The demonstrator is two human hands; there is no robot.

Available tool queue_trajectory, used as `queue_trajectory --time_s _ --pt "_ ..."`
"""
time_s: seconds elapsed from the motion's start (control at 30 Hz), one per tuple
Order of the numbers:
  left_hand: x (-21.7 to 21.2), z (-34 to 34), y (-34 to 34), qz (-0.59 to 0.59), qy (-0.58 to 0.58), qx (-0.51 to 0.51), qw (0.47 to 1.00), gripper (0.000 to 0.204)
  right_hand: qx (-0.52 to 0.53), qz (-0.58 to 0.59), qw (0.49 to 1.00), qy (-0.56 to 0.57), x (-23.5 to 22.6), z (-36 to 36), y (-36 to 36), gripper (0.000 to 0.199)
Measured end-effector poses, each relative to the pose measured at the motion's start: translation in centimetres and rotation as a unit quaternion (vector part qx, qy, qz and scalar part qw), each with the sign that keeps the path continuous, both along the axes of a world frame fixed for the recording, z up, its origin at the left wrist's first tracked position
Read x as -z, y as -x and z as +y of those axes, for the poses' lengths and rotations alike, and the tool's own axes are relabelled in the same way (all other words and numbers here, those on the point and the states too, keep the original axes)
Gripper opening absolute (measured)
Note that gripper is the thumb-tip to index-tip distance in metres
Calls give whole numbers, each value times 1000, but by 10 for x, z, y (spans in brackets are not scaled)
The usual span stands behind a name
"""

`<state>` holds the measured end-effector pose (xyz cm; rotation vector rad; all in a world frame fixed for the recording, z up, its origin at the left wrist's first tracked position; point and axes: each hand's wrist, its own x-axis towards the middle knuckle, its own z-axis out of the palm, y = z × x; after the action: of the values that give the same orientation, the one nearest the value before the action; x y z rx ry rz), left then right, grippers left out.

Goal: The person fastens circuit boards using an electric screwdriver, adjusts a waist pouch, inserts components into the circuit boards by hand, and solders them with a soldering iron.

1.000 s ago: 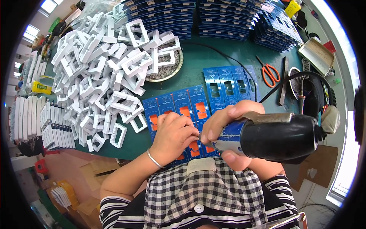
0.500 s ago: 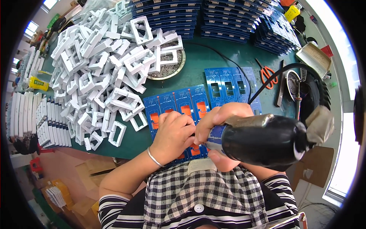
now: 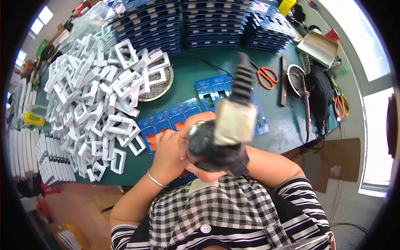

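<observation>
In my right hand (image 3: pixel 194 120) is a thick black corded power tool, seemingly an electric screwdriver (image 3: pixel 206 152), its back end pointing up toward me and its tip hidden. Below it lies a blue circuit board panel (image 3: pixel 161 121) with orange pieces showing in its cutouts. My left hand (image 3: pixel 167 152), with a bangle on the wrist, rests on this panel with fingers bent and drawn together close to the right hand. Whatever the left fingertips grip is hidden. Beyond the right hand lies a second blue panel (image 3: pixel 204 88) with open cutouts.
A large heap of white plastic frames (image 3: pixel 93 104) fills the left, beside a bowl of small metal parts (image 3: pixel 166 85). Stacked blue panels (image 3: pixel 214 25) stand at the back. Orange-handled scissors (image 3: pixel 266 78), a metal bar (image 3: pixel 283 81) and a soldering iron (image 3: pixel 307 112) lie right.
The tool's back end has swung left and more upright, now facing me. The whole view has shifted, showing more of the table's right side. Both hands stay at the orange-filled panel.
</observation>
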<state>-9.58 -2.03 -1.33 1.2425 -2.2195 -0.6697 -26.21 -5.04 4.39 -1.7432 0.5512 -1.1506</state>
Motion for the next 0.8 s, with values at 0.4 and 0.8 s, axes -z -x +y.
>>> queue_trajectory --time_s 0.4,0.8 --pt "-27 1 -2 -53 45 21 997 25 279 134 946 -95 -147 -70 113 67" --pt "-32 1 1 -59 46 33 997 25 440 492 747 -72 13 -138 194 72"
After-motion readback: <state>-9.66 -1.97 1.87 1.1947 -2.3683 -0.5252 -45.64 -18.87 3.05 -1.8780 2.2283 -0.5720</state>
